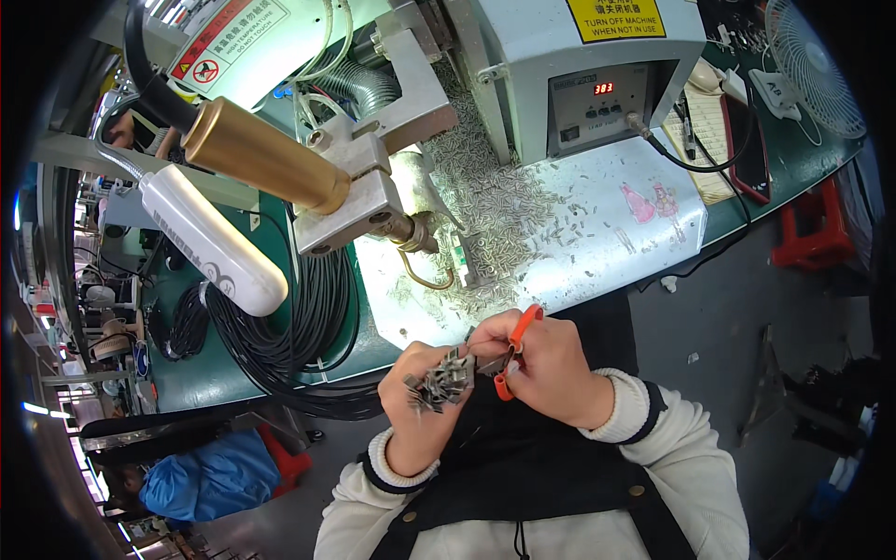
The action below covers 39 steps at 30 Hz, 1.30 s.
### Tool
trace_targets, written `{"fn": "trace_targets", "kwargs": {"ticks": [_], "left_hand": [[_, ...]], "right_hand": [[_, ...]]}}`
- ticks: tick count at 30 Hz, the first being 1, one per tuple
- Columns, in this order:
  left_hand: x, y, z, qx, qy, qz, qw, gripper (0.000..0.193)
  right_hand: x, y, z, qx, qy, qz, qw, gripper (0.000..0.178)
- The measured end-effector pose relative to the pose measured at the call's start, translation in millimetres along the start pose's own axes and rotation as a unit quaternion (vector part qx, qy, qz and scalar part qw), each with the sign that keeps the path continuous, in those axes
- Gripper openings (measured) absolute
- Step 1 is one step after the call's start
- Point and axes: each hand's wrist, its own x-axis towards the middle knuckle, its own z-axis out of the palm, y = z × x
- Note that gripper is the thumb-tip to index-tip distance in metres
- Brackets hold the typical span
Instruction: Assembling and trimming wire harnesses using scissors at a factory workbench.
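My left hand (411, 415) is closed around a bunch of small flat metal-ended pieces (441, 381), likely cable ends. Their silver tips fan out above its thumb side. Close beside it on the right, my right hand (565, 373) grips small orange-handled scissors or snips (527, 322). One orange loop sticks up above the fingers and another shows below. The tool's metal part lies between the two hands, and its tip is hidden by the fingers. Both hands are in front of my chest, just off the table's near edge.
Metal clippings (495, 215) litter the white worktop (597, 238). Over it stand a machine with a gold cylinder (266, 154), a white lamp-like arm (219, 243) and a grey control box (597, 103). Black cable coils (308, 327) lie left. A phone (747, 154) and fan (812, 70) sit right.
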Motion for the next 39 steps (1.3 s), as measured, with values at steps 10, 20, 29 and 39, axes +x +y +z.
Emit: {"fn": "trace_targets", "kwargs": {"ticks": [10, 20, 29, 39], "left_hand": [[5, 3, -10, -0.358, -0.025, -0.349, 0.866, 0.014], [5, 15, -4, -0.249, 0.029, -0.264, 0.932, 0.013], [15, 5, -6, -0.341, 0.03, -0.342, 0.875, 0.013], [67, -24, -1, -0.415, -0.032, -0.407, 0.813, 0.014]], "right_hand": [[-1, 4, 0, 0.103, 0.019, -0.019, 0.994, 0.017], [-13, -7, 1, -0.24, -0.002, 0.002, 0.971, 0.037], [-21, 15, 7, -0.285, -0.037, 0.018, 0.958, 0.03], [23, 5, -13, 0.003, 0.106, 0.101, 0.989, 0.021]]}}
